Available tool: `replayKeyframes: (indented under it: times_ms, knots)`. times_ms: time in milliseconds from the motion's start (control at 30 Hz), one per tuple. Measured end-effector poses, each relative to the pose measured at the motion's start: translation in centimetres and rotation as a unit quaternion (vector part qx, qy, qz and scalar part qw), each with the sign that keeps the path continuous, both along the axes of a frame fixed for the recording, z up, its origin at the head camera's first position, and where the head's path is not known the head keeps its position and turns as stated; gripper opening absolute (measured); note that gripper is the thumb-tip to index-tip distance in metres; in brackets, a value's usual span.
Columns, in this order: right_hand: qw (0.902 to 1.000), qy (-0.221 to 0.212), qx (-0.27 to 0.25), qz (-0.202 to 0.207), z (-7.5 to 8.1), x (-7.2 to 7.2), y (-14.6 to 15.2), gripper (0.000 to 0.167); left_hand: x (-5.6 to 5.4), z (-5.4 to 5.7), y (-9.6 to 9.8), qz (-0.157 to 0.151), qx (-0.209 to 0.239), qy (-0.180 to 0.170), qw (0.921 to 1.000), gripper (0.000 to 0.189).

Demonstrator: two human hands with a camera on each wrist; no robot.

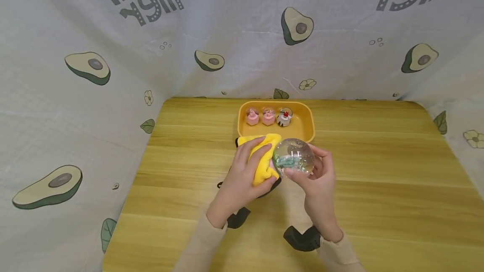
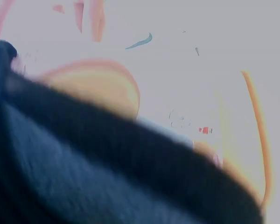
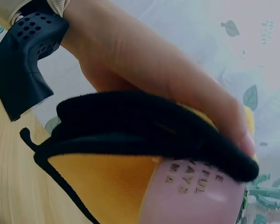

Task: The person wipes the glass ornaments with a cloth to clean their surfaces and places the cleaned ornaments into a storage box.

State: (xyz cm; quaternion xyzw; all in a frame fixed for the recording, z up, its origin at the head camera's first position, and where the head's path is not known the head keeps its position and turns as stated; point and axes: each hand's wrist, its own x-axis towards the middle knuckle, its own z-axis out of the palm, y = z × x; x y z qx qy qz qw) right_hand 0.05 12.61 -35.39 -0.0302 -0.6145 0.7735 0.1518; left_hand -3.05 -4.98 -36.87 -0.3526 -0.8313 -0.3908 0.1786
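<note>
Between both hands is a large snow globe (image 1: 294, 157), lying on its side with its clear dome toward the right and a green figure and glitter inside. My left hand (image 1: 247, 169) grips its base through a yellow cloth (image 1: 264, 158) with black trim. The pink base (image 3: 191, 196), with raised lettering, shows below the cloth in the right wrist view. My right hand (image 1: 315, 177) holds the dome from the right, thumb in front and fingers behind. In the left wrist view, a blurred dark fold of cloth (image 2: 121, 149) covers much of the washed-out picture.
Behind the hands a yellow tray (image 1: 302, 127) stands on the wooden table (image 1: 378, 158). In it are two pink mini snow globes (image 1: 252, 117) and one white mini globe (image 1: 284, 119) with a red top. A printed curtain (image 1: 242, 32) hangs round the table's back and sides.
</note>
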Motion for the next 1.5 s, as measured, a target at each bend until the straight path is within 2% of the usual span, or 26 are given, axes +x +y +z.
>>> replayKeyframes:
  times_ms: [200, 333, 433, 600, 700, 800, 867, 967, 1067, 1133, 1200, 1267, 1333, 1500]
  knots:
    - [0.9993, -0.007, -0.024, -0.028, -0.3, -0.2, -0.5, 0.056, 0.2, -0.4, 1.3, 0.073, -0.042, 0.075, 0.9936, 0.070]
    - [0.9988, -0.015, -0.023, -0.042, -0.4, -0.3, -0.8, 0.056, 0.2, -0.8, 1.9, 0.094, -0.043, 0.089, 0.9906, 0.073]
    - [0.9990, -0.013, 0.007, -0.042, -0.5, -0.3, -0.7, 0.060, -0.1, -0.8, 1.7, 0.079, -0.023, 0.060, 0.9948, 0.073]
    - [0.9970, 0.027, 0.070, -0.017, -0.5, -0.3, -0.2, 0.070, -0.9, -0.3, 0.6, 0.022, -0.007, -0.018, 0.9996, 0.077]
    - [0.9950, 0.056, 0.082, 0.005, -0.5, -0.3, 0.1, 0.073, -1.5, 0.2, -0.1, -0.018, -0.012, -0.064, 0.9977, 0.079]
    - [0.9932, 0.077, 0.083, 0.027, -0.5, -0.3, 0.3, 0.075, -2.1, 0.6, -0.7, -0.062, 0.003, -0.122, 0.9906, 0.076]
    - [0.9912, 0.094, 0.083, 0.043, -0.6, -0.3, 0.5, 0.076, -2.4, 0.6, -1.0, -0.091, 0.029, -0.162, 0.9821, 0.073]
    - [0.9853, 0.124, 0.095, 0.070, -0.7, -0.4, 0.9, 0.079, -2.9, 0.4, -1.4, -0.133, 0.067, -0.199, 0.9686, 0.071]
    - [0.9720, 0.175, 0.115, 0.107, -0.9, -0.9, 1.5, 0.080, -3.2, 0.1, -1.8, -0.175, 0.086, -0.222, 0.9553, 0.070]
    - [0.9600, 0.211, 0.123, 0.137, -0.9, -1.2, 1.9, 0.080, -3.4, -0.1, -2.0, -0.209, 0.096, -0.248, 0.9411, 0.069]
    - [0.9465, 0.245, 0.120, 0.172, -0.9, -1.5, 2.3, 0.081, -3.6, -0.3, -2.1, -0.242, 0.108, -0.280, 0.9228, 0.068]
    - [0.9339, 0.266, 0.116, 0.209, -0.9, -1.8, 2.6, 0.082, -3.7, -0.6, -2.2, -0.275, 0.122, -0.314, 0.9005, 0.068]
    - [0.9230, 0.276, 0.114, 0.242, -0.8, -1.9, 3.0, 0.083, -3.8, -0.8, -2.1, -0.303, 0.131, -0.339, 0.8808, 0.071]
    - [0.8930, 0.296, 0.124, 0.315, -0.5, -2.0, 3.6, 0.079, -3.9, -1.5, -1.8, -0.372, 0.160, -0.394, 0.8251, 0.082]
